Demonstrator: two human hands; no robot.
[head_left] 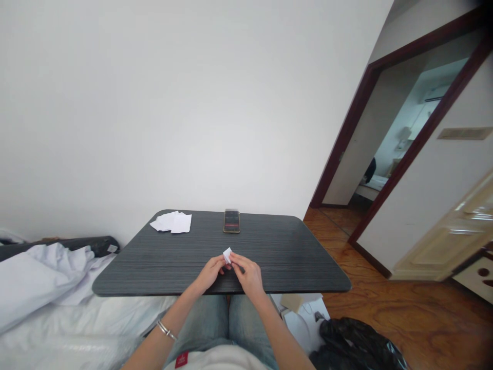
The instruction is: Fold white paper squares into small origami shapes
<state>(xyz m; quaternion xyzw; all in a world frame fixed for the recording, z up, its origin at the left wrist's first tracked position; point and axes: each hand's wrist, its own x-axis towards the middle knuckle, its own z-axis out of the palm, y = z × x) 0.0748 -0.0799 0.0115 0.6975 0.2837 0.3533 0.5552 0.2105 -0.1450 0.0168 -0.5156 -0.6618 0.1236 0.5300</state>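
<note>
A small folded piece of white paper [227, 255] is pinched between my two hands, just above the near middle of the dark table [285, 257]. My left hand [210, 272] grips its left side with closed fingertips. On the other side, my right hand [248, 275] holds it between thumb and fingers. The lower part of the paper is hidden by the fingertips. At the table's back left lies a loose pile of white paper sheets [173, 222], away from both hands.
A phone [231, 221] lies at the table's back edge, beyond my hands. White cloth or sheeting [42, 277] is heaped at the left. Black plastic bags [354, 344] and white boxes or papers [302, 324] are on the floor at the right. A white wall [231, 113] rises behind the table.
</note>
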